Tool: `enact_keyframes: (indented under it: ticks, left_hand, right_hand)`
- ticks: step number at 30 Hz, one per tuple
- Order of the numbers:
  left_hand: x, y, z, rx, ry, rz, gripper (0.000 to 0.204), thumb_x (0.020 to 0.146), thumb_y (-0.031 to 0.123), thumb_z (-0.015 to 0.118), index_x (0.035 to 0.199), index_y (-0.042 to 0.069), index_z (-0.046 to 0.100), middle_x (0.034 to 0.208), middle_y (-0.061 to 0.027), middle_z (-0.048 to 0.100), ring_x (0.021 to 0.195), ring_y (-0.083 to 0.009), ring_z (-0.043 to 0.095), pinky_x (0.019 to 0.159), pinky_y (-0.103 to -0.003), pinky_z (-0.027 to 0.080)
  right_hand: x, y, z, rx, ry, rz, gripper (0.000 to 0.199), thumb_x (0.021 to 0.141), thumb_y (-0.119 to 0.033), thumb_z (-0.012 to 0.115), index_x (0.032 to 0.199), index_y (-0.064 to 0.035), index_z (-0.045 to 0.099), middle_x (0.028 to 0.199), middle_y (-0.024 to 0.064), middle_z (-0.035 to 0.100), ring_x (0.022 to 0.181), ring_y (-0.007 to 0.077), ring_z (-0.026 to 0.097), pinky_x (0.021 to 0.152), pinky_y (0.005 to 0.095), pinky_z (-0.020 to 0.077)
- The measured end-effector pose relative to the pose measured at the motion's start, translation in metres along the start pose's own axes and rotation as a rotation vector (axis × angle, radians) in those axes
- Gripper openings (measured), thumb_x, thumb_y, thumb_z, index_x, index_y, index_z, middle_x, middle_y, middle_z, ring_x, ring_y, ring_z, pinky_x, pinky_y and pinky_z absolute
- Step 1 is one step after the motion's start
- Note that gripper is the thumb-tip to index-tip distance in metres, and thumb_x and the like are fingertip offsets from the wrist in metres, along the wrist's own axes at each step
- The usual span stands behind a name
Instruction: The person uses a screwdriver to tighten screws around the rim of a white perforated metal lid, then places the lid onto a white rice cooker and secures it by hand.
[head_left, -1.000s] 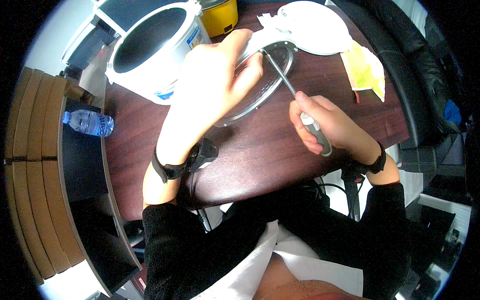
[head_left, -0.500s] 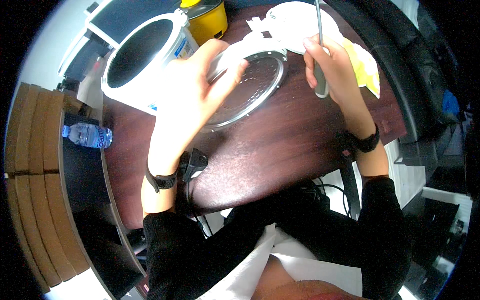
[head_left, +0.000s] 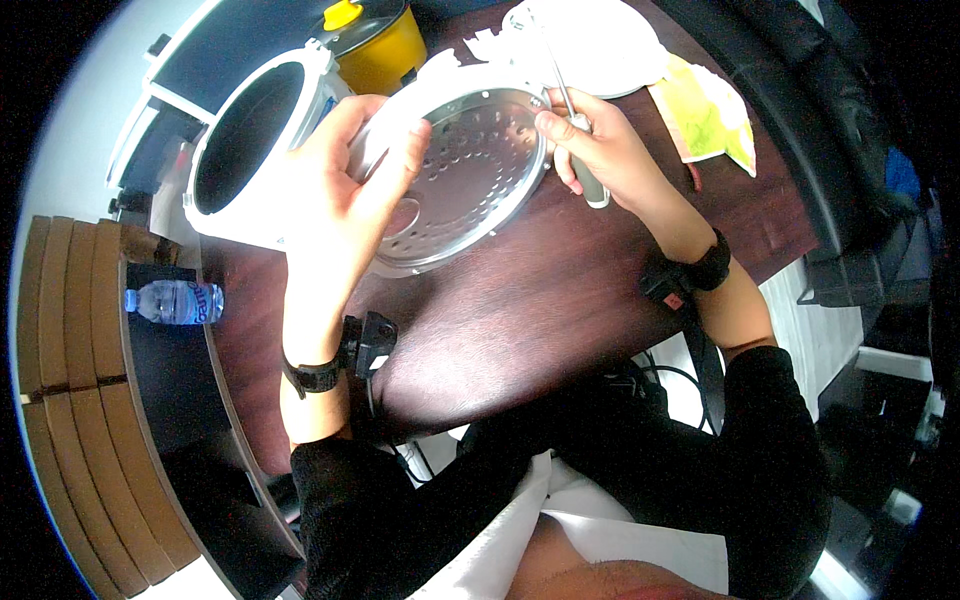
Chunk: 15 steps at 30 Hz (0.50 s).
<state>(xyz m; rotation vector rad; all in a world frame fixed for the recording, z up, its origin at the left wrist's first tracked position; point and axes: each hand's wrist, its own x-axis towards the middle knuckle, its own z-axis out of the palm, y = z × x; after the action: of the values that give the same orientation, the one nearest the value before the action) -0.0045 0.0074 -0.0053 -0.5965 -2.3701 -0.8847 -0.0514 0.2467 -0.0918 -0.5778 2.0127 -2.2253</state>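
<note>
My left hand is closed on the left edge of a round, shiny, dimpled disc with a pale rim, holding it tilted above the table. In my right hand is a screwdriver with a grey-and-white handle, its thin shaft pointing up and away. The fingers of that hand lie at the disc's right rim; whether they press on it I cannot tell. Just beyond my left hand, a white tub with a dark interior lies tilted, its mouth facing left.
A yellow-and-black container stands at the back. Far right of it lie a white round piece and a yellow-green packet. A water bottle and stacked cardboard boxes are at left, beside the dark wooden table.
The disc has come up off the table, tilted toward me, in my left hand. My right hand has moved left with the screwdriver to the disc's rim.
</note>
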Motion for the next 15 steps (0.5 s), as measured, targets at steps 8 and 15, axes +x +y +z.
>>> enact_keyframes:
  ticks: [8,15]
  left_hand:
    - [0.001,0.006,0.0,-0.179,-0.054,-0.142,0.028,0.087,0.025,0.07,0.102,0.001,0.064,0.071,-0.0065,0.067,0.061,-0.0103,0.066,0.049,-0.021,0.05]
    - [0.001,0.004,-0.001,-0.137,-0.142,-0.067,0.034,0.085,0.026,0.072,0.107,0.001,0.063,0.078,-0.0099,0.07,0.066,-0.0133,0.069,0.055,-0.023,0.054]
  right_hand:
    - [-0.005,-0.014,-0.005,-0.155,0.117,-0.113,0.027,0.092,-0.028,0.064,0.103,-0.0031,0.062,0.077,0.0025,0.064,0.041,0.0033,0.044,0.037,0.0197,0.035]
    - [-0.004,-0.016,-0.009,-0.19,0.146,-0.134,0.027,0.092,-0.03,0.065,0.103,-0.0048,0.062,0.074,0.0009,0.063,0.042,0.0028,0.043,0.037,0.0197,0.0328]
